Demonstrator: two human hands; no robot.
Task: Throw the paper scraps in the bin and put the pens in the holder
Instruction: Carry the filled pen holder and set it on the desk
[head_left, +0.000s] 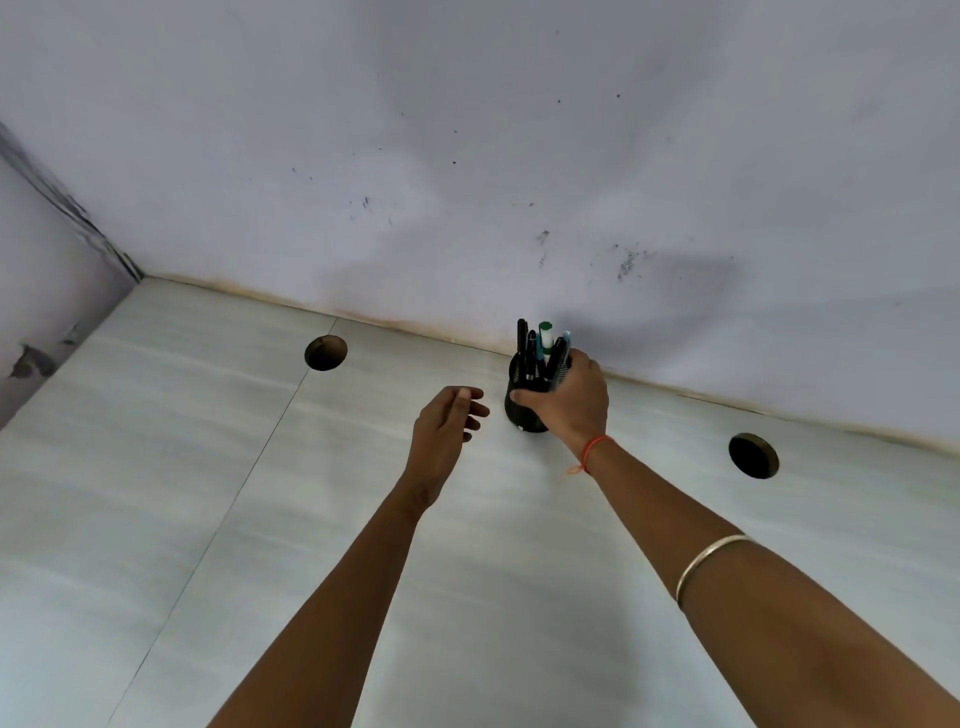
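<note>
Black mesh holder (523, 413) clasped round its side by right hand (569, 402), thumb and fingers curled on it | pens (543, 345) upright inside, above grip | left hand (447, 426) just left of grip, relaxed, empty | step: pens look stowed; no scraps or bin visible | next: release gently so the holder stands steady on desk (311, 519)

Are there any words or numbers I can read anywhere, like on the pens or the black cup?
None can be read.
The pens in the black holder are too small and blurred to show any print.
The wall has only dark smudges, no letters.
</note>
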